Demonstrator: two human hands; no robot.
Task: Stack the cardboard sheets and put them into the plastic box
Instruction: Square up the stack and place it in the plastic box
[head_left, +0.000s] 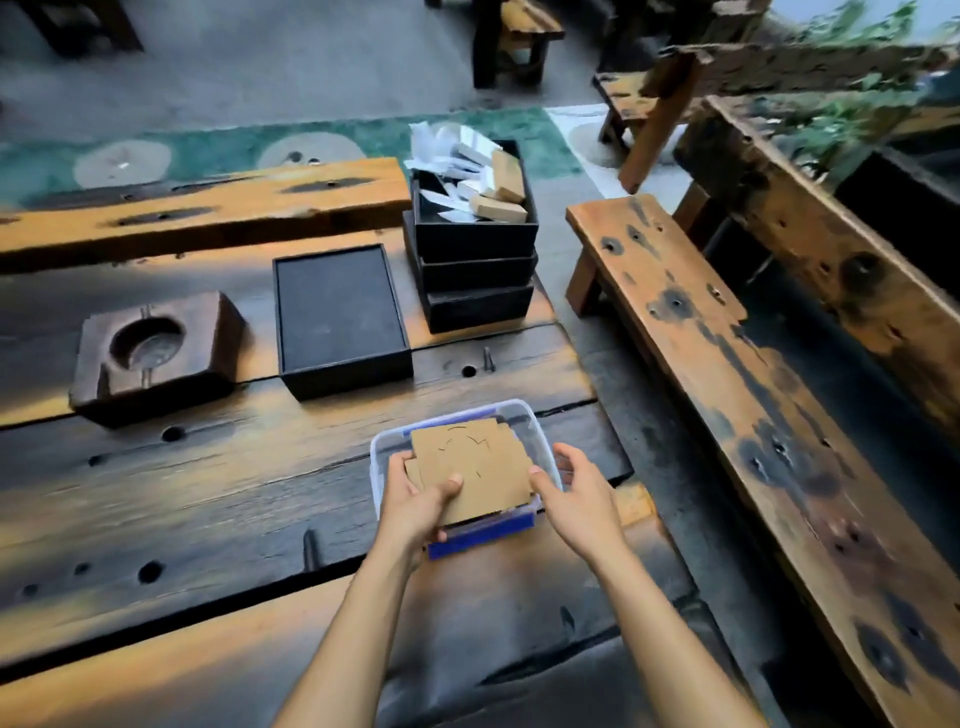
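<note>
A clear plastic box (524, 415) with a blue clip on its near side stands on the wooden table, near the right edge. A stack of brown cardboard sheets (478, 465) with curved cut lines sits tilted over the box opening, its near end above the rim. My left hand (418, 499) grips the stack's near left corner, thumb on top. My right hand (574, 491) holds the stack's right edge with the thumb, the fingers spread beside the box wall.
Behind the box lies a flat black tray (340, 317). Three stacked black trays (475, 270) at the back right hold wooden blocks and white paper. A wooden ashtray block (156, 353) sits to the left. A wooden bench (727, 374) runs along the table's right.
</note>
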